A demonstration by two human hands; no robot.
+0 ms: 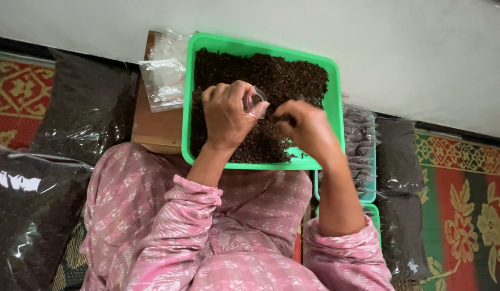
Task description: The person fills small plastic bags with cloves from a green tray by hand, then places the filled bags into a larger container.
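A green plastic tray (334, 102) rests on my lap, filled with small dark brown dried pieces (271, 75) like spice. My left hand (225, 116) hovers over the tray and holds a small clear plastic bag (255, 102) open at its mouth. My right hand (304, 126) is just right of the bag, fingers pinched on a bit of the dark pieces at the bag's opening. Both arms wear pink patterned sleeves.
A stack of empty clear bags (163, 73) lies on a wooden board (155, 126) left of the tray. Large clear sacks of the dark pieces (83, 108) sit at left. Filled small packets (360, 140) fill a green basket at right. A patterned mat (465, 210) covers the floor.
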